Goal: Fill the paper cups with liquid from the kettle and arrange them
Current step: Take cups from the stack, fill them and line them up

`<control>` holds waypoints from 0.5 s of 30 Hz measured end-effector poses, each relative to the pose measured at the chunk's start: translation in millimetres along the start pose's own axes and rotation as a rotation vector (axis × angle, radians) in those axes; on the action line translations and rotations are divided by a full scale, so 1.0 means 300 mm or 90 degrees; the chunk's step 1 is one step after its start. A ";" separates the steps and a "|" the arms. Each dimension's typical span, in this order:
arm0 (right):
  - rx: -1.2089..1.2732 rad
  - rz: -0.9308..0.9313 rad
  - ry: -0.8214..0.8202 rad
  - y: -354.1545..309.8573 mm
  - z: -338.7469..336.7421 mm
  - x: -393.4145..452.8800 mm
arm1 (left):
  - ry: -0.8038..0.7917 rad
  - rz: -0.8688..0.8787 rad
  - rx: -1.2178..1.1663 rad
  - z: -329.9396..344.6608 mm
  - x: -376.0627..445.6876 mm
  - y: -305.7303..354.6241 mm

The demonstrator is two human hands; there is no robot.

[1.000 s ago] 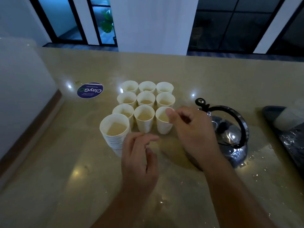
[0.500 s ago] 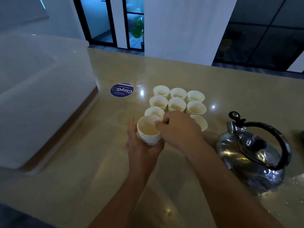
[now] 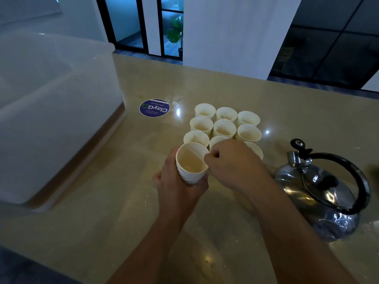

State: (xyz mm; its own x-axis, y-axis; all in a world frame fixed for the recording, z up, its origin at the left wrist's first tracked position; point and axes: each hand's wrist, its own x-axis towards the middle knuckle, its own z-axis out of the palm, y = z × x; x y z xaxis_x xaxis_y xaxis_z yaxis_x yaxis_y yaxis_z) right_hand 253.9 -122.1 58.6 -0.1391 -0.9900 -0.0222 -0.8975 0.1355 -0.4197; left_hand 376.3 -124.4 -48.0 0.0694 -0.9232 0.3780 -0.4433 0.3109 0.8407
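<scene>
My left hand (image 3: 178, 187) grips a stack of nested white paper cups (image 3: 190, 162) from below; the top cup holds pale liquid. My right hand (image 3: 233, 162) pinches the rim of that top cup on its right side. Just behind stand several white paper cups (image 3: 224, 128) in rows on the beige counter (image 3: 102, 222), each with some pale liquid; my right hand hides part of the nearest two. A shiny steel kettle (image 3: 320, 193) with a black arched handle sits on the counter to the right, untouched.
A large translucent plastic box (image 3: 51, 111) fills the left side of the counter. A round blue ClayGo sticker (image 3: 154, 108) lies flat behind the cups to the left. Water drops speckle the counter near the kettle. A white pillar and dark windows stand beyond the far edge.
My left hand closed round the cup stack and raised it slightly. My right hand left the front right cup and came to pinch the top cup's rim. The view shifted left.
</scene>
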 end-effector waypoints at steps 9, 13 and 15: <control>0.312 -0.021 0.233 -0.021 -0.181 -0.044 | 0.054 -0.067 -0.024 -0.085 0.034 -0.060; 0.298 0.028 0.230 0.027 -0.150 -0.033 | 0.096 -0.085 -0.027 -0.123 0.060 -0.084; 0.235 0.071 0.174 0.056 -0.087 -0.017 | 0.103 -0.091 -0.029 -0.138 0.070 -0.093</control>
State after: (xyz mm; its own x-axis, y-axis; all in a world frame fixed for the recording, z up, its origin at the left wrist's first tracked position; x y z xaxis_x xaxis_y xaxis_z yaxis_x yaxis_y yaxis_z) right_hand 228.5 -113.8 75.4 -0.3753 -0.9172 0.1336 -0.6686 0.1681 -0.7244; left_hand 427.1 -143.2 -47.6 0.2722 -0.9116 0.3082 -0.3787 0.1929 0.9052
